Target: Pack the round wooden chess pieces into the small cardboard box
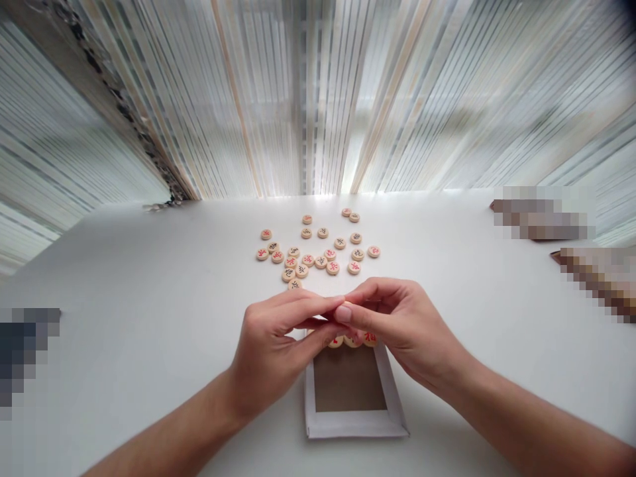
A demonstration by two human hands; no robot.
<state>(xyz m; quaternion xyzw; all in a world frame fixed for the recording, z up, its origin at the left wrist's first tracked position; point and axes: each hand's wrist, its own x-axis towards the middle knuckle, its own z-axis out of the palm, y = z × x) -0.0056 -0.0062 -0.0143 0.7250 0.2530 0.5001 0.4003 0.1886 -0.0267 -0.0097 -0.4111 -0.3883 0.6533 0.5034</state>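
Observation:
Over a shallow white cardboard box (358,424) my left hand (278,341) and my right hand (397,324) meet at the fingertips. Both are closed in a pinch around a small Chinese chess piece (346,303), of which only a sliver of pale rim shows. Beneath the fingers, a row of round wooden pieces (370,339) with red characters lies at the far end of the box. My fingers hide part of that row. Brown bare bottom (350,384) shows in the near part of the box.
Beyond my hands, several loose Chinese chess pieces (308,260), marked red or black, are scattered on the white table (173,298). A striped string curtain (278,99) hangs along the far edge. Blurred-out objects stand at the right (541,215) and a dark one (22,344) at the left.

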